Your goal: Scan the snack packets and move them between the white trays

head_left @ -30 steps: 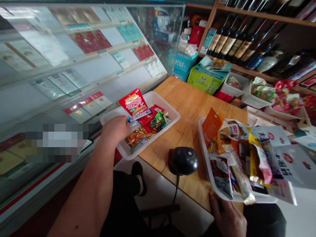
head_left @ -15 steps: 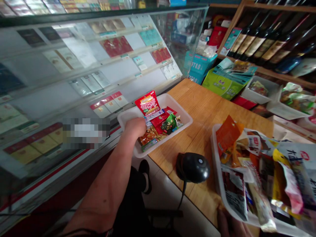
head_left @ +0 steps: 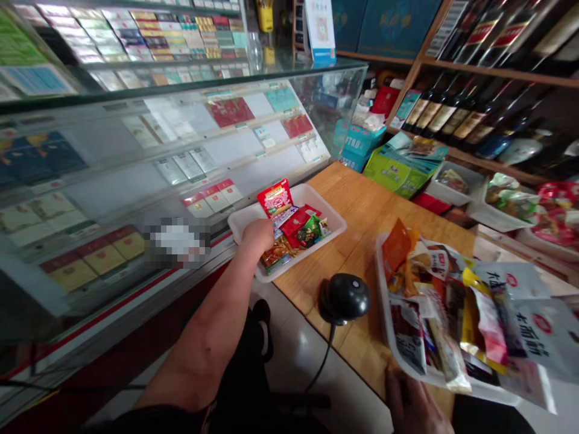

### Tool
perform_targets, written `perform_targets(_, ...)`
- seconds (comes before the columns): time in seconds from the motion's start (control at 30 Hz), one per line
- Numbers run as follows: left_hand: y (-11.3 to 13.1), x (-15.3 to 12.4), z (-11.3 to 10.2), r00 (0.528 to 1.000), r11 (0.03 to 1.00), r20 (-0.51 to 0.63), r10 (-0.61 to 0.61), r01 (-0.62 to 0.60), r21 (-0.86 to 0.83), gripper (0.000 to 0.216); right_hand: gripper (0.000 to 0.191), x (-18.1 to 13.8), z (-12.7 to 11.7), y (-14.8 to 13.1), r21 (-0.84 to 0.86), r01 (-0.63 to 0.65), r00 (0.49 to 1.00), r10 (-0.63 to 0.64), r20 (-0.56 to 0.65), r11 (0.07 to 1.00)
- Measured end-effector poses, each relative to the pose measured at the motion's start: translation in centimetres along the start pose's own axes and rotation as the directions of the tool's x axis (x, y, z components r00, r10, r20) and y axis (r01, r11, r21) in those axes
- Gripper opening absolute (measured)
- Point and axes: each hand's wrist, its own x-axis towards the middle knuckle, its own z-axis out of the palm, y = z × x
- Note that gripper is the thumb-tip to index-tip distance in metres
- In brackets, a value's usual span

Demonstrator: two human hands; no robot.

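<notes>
My left hand (head_left: 259,236) reaches over the end of a white plastic tray (head_left: 337,227), its fingers curled down among small snack packets. Whatever it grips is hidden beneath the knuckles. A red packet (head_left: 277,198) leans upright just beyond it, with a flat red packet (head_left: 301,223) and a green packet (head_left: 311,231) to its right. Low in the view, my right hand (head_left: 420,405) rests at the table's near edge, beside a second white tray (head_left: 392,345) heaped with snack packets. Its thumb and fingers look apart, and I see nothing held there.
A black corded scanner (head_left: 347,296) stands on the wooden table (head_left: 335,253) between the trays. Along the left runs a glass display case (head_left: 181,181) with small boxes. Wine bottles (head_left: 446,111) line the shelf at the back right, above more snack bins (head_left: 452,187).
The camera view has tilted up and turned slightly, showing more of the shelves behind. My left hand stays in the tray, and my right hand remains beside the other tray.
</notes>
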Motion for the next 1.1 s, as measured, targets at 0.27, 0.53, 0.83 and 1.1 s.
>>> perform_targets(0.27,1.5,-6.4,-1.9,0.958,0.884,-0.273,0.092,-0.205,-0.42,0.015,0.039,-1.0,-0.3,0.5,-0.057,-0.015,0.999,0.017,0.051,0.998)
perform_targets(0.53,2.2,-16.4,-4.0,0.967,0.621,-0.211,0.142,-0.253,-0.742,0.036,0.036,-1.8,-1.3,1.0,0.051,-0.062,0.997,0.06,0.045,0.997)
perform_targets(0.83,5.5,-23.5,-5.9,0.924,0.507,-0.268,0.275,-0.376,-0.776,0.028,0.03,-4.4,-4.1,-0.3,0.466,-0.112,0.987,0.043,0.156,0.878)
perform_targets(1.1,9.7,-25.3,-6.0,0.901,0.401,-0.181,0.394,-0.346,-0.848,0.03,0.014,-0.8,-11.0,-6.1,0.656,-0.04,0.999,0.017,0.04,0.754)
